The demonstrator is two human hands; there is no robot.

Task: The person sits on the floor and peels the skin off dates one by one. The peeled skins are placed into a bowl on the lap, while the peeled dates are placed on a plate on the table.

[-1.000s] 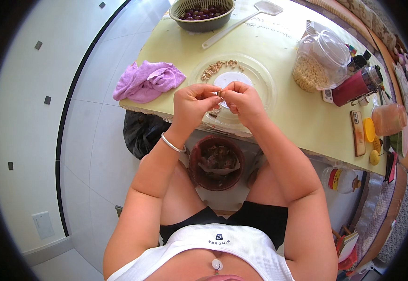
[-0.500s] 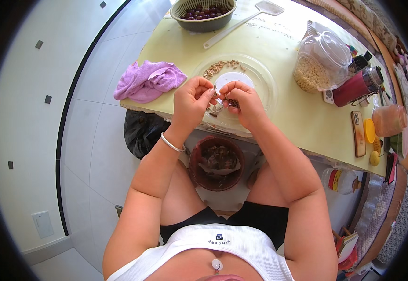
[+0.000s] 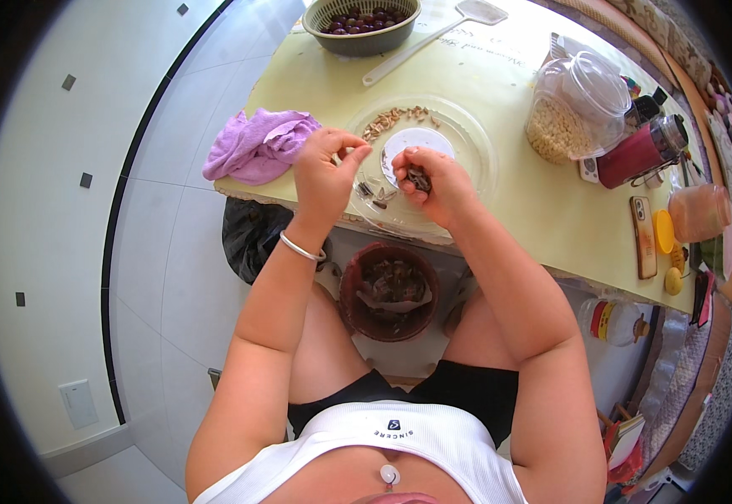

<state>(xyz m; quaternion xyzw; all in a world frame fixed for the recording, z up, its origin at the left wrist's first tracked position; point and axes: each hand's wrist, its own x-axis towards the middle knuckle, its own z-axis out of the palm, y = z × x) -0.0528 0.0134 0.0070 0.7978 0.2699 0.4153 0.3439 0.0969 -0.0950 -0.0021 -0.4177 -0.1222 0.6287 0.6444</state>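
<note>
My left hand (image 3: 326, 168) hovers over the left side of a clear round plate (image 3: 489, 160), its thumb and forefinger pinched together. Whatever is between those fingertips is too small to make out. Curled above the plate's near right part, my right hand (image 3: 440, 185) holds several dark seeds (image 3: 418, 178), which look like sunflower seeds. Pale brown kernels (image 3: 395, 120) lie in an arc along the plate's far side. A few dark and light shell pieces (image 3: 376, 195) rest on its near left part. A white disc (image 3: 429, 143) covers the plate's middle.
A lilac cloth (image 3: 257, 144) lies left; a colander of dark round fruit (image 3: 366, 46) and a white spatula (image 3: 412, 52) lie beyond. On the right are a tub of pale grains (image 3: 555, 130), a purple bottle (image 3: 641, 155) and a phone (image 3: 643, 238). A reddish bucket (image 3: 358, 315) stands below.
My left hand has drawn away from the right one, moving left and slightly up. My right hand stays nearly in place, its seeds now showing more. Shell pieces on the near plate are uncovered.
</note>
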